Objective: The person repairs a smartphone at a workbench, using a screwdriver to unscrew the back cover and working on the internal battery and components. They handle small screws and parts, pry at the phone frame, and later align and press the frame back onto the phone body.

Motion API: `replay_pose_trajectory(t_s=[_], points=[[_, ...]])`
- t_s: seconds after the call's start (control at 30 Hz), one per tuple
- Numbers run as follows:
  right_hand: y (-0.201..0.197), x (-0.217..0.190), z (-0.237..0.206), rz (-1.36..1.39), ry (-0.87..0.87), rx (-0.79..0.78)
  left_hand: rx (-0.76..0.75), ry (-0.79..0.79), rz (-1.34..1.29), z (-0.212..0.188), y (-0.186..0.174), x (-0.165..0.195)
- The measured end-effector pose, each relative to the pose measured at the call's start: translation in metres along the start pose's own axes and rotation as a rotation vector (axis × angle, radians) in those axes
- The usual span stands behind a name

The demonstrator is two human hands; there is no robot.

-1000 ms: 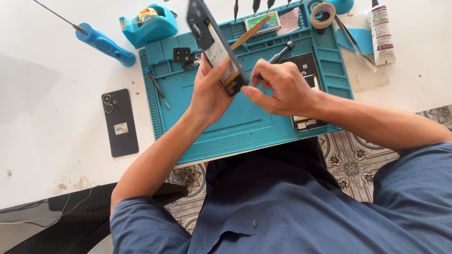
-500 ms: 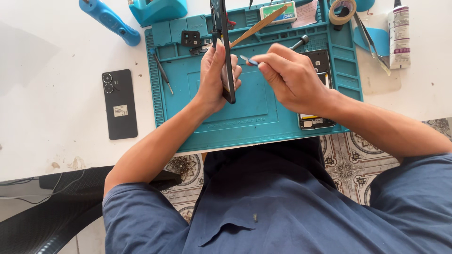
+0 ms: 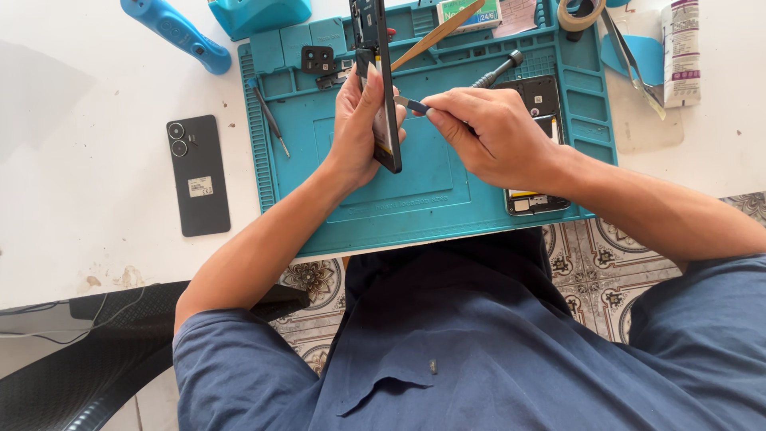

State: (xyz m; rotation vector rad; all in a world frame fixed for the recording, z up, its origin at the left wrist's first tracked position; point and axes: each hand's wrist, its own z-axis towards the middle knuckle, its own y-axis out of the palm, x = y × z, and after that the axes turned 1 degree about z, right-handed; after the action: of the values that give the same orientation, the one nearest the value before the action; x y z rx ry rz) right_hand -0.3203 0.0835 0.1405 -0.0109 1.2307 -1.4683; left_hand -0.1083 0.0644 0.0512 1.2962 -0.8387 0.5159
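Holding: the left hand grips an opened black phone frame on edge, thumb along one side and fingers wrapped behind, so the frame stands nearly upright above the teal repair mat.
Right hand: the right hand pinches a small flat pry tool between thumb and fingertips; its tip points toward 9 o'clock and meets the frame's right edge.
Frame to hands: the frame sits between the two hands, the left hand at its 7 o'clock, the right hand at its 4 o'clock, just beside it.
Under the right hand: a second opened phone body lies flat on the mat, partly hidden by the wrist.
Mat, 12 o'clock: a wooden stick and a metal-handled screwdriver lie near the top trays.
Mat, 9 o'clock: a thin blue-tipped screwdriver lies near the mat's left rim.
Worktop, 9 o'clock of the mat: a black phone back cover lies flat, well apart from the hands.
Worktop, 11 o'clock: a blue tool handle.
Worktop, 1 o'clock: a tape roll, tweezers and a white tube.
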Motion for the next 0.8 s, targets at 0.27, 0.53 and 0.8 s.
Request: replay_pose_trajectory(t_s=[0.27, 0.53, 0.8], points=[[-0.004, -0.003, 0.002, 0.031, 0.158, -0.089, -0.002, 0.164, 0.2, 0.005, -0.01, -0.007], [-0.007, -0.008, 0.007, 0.145, 0.177, -0.36, 0.078, 0.064, 0.119, 0.002, 0.005, 0.003], [-0.005, -0.011, 0.017, 0.272, 0.289, -0.495, 0.067, 0.096, 0.143, 0.001, 0.004, -0.002]])
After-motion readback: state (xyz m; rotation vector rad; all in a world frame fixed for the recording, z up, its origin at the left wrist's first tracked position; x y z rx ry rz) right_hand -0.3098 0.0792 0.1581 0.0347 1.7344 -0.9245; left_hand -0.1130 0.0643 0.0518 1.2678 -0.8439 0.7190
